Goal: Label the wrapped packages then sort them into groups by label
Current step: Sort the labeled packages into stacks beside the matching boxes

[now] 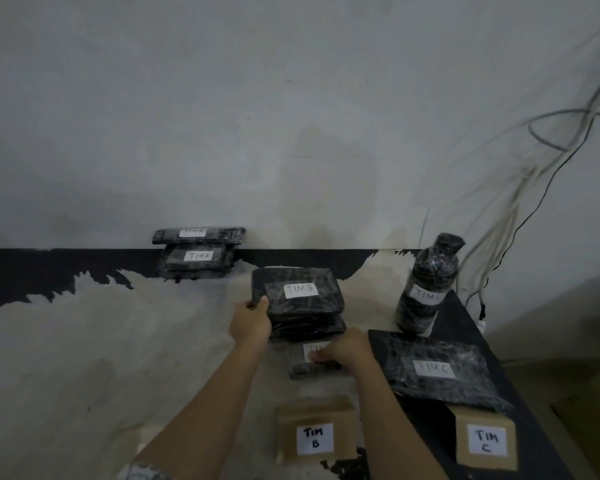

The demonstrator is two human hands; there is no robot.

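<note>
My left hand (252, 320) grips the left edge of the flat black film-wrapped package labelled TIM B (297, 296), which tops the stack behind the brown cardboard TIM B box (316, 434). My right hand (343, 349) seemingly curls its fingers on a smaller wrapped package (300, 368) just behind that box. The film is probably slippery, so I would grip edges.

I'm reading "TIMA" on the upper far-left package (219, 233) and the lower far-left package (174, 259), "TIMB" on the middle package (321, 303), "TIMC" on the flat right package (465, 382). The wrapped bottle (430, 271) is showing "TIM", the rest blurring. The near left box (288, 441) is reading "TIM B", the near right box (463, 441) "TIM C"; the small package (300, 358) is showing only "TI".
</note>
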